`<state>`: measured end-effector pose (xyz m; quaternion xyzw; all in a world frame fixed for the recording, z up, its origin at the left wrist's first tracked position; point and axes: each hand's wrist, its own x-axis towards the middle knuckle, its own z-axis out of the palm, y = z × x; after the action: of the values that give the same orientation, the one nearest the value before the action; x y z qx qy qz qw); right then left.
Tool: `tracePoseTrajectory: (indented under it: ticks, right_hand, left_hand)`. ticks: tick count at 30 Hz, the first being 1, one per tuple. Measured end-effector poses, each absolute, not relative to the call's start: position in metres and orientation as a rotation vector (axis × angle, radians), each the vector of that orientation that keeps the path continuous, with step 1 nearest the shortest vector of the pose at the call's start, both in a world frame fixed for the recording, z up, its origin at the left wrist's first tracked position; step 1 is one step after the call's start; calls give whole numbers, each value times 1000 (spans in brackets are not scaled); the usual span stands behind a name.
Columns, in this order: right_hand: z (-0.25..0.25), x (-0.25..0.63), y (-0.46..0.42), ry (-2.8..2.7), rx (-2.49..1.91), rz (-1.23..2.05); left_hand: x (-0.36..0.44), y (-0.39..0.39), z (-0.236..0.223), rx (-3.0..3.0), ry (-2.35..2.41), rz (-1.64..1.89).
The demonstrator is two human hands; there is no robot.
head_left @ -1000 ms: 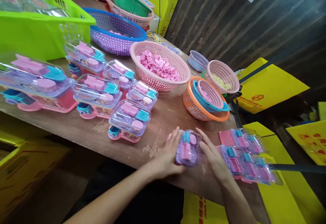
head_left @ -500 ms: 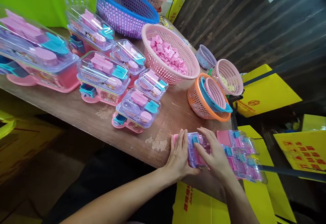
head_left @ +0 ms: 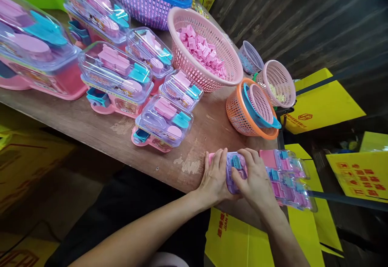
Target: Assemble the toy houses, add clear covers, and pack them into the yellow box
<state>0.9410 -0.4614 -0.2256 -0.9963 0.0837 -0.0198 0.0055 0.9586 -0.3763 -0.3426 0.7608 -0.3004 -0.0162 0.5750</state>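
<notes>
A pink and purple plastic toy pet house (head_left: 231, 184) with a blue part on its face lies at the table's right end. My left hand (head_left: 214, 180) wraps around its left end, fingers together over the edge. From the other side my right hand (head_left: 256, 178) grips it, the thumb on the purple face and fingers curled over the far edge. The hands cover much of the toy. Right beside my right hand are several similar toy sets (head_left: 280, 182) with pink and blue parts under clear plastic.
Several finished-looking toy pet houses (head_left: 165, 121) with clear lids stand on the left of the wooden table (head_left: 188, 166). Behind is a pink basket (head_left: 206, 52) of small pink pieces. An orange basket (head_left: 239, 111) holds nested baskets. Yellow cartons (head_left: 327, 101) stand at the right.
The camera view has shifted a little. My right hand's fingers have drawn in and curled further over the toy, covering more of its face. My left hand keeps its hold.
</notes>
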Motion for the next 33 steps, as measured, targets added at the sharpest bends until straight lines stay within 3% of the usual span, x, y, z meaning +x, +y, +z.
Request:
tracePoseTrajectory:
  ticks: [8,23,33]
  right_hand:
    - [-221,941,-445,355,-3359,-8]
    - [-221,947,-410,377,-3557,-227]
    - [-217,952,-433,333,-3476,48]
  left_hand:
    - [961,-374,-339,1779,-710,-63]
    - [963,-374,-341,1764,-749,-148]
    - [960,-379,-347,1709,-749,-82]
